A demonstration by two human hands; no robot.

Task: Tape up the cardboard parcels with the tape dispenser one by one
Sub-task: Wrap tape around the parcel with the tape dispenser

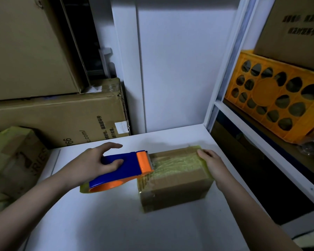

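A small cardboard parcel lies on the white table, with a band of yellowish tape across its top and down its left and right ends. My left hand grips the blue and orange tape dispenser, thumb on its side, index finger stretched out above it. The dispenser's orange blade end sits at the parcel's top left edge. My right hand presses with curved fingers on the tape at the parcel's far right edge.
Large cardboard boxes are stacked at the back left, and a taped box sits at the left edge. A white shelf frame on the right holds an orange crate under another box.
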